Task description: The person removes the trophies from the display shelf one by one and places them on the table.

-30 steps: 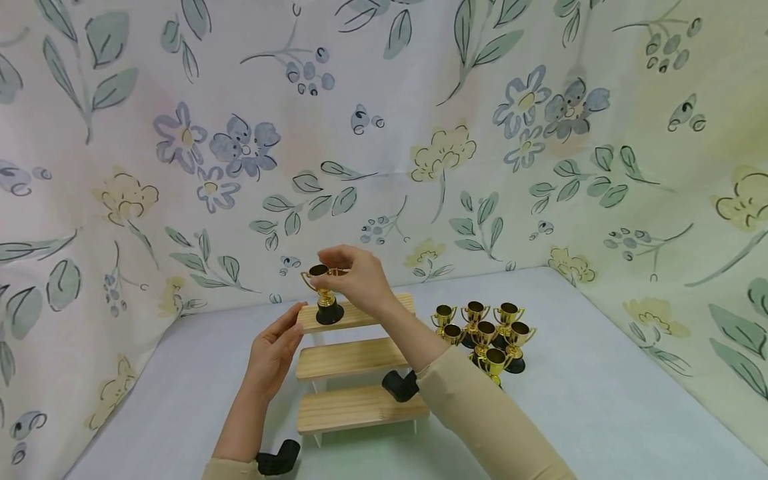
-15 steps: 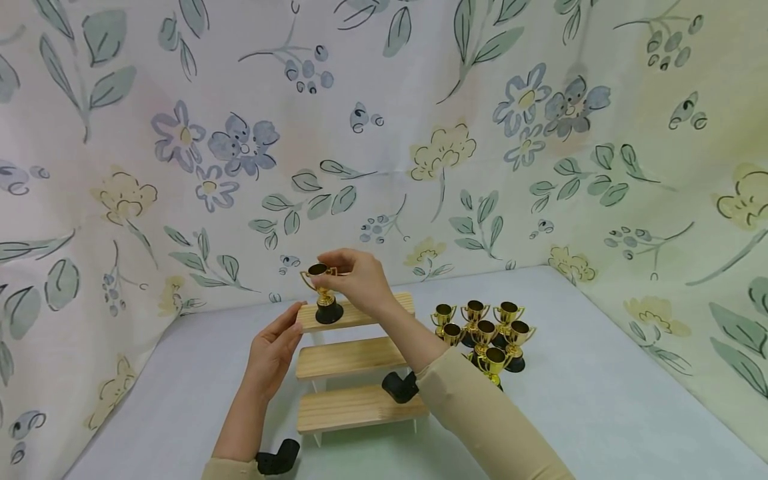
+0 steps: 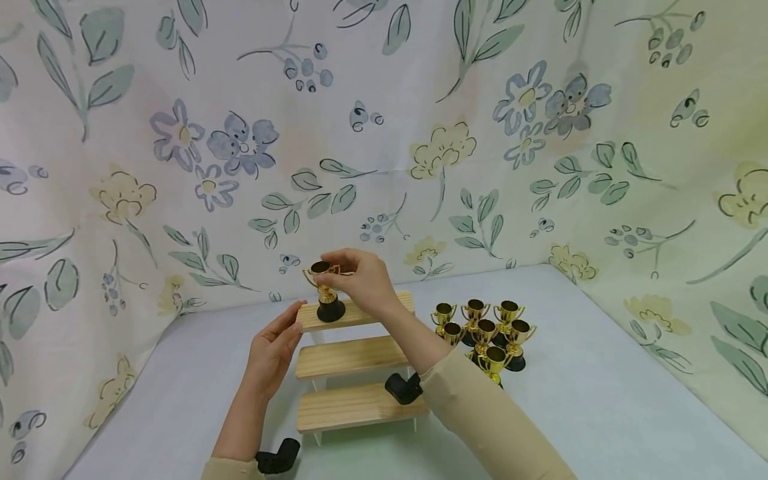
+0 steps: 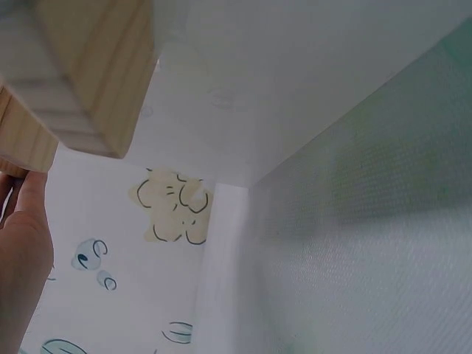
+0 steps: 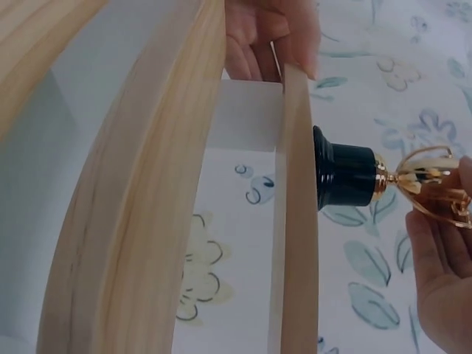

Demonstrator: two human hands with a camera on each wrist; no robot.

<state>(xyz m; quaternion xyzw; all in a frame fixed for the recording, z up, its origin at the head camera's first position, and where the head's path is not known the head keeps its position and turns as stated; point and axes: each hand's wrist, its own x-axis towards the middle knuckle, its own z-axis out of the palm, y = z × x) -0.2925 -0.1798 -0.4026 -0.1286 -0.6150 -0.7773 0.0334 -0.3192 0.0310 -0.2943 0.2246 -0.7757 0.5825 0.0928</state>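
A flowered cloth point(image 3: 384, 133) hangs behind and to both sides of a pale bench point(image 3: 600, 400), covering most of the head view. On the bench stands a small wooden stand point(image 3: 354, 360) with three steps rising toward the back; the top step point(image 3: 393, 307) is the farthest, and white supports show under it in the right wrist view. The right arm, in a tan sleeve point(image 3: 480, 420), reaches across the stand from the lower right. The left hand point(image 3: 273, 353) rests with relaxed, nearly straight fingers against the left end of the top step, thumb and fingertips touching the wood without curling round it; in the left wrist view only the edge of that hand shows beside the wooden end. The right hand point(image 3: 360, 280) pinches the rim and handle of a small gold cup point(image 3: 324, 283) with thumb and fingers curled about it. The cup stands upright on its black base at the left part of the top step, the base flat on the wood, as the right wrist view confirms. To the right of the stand, just beside it on the bench, a cluster of spare cups point(image 3: 486, 333) of the same kind stands close together, upright on black bases.
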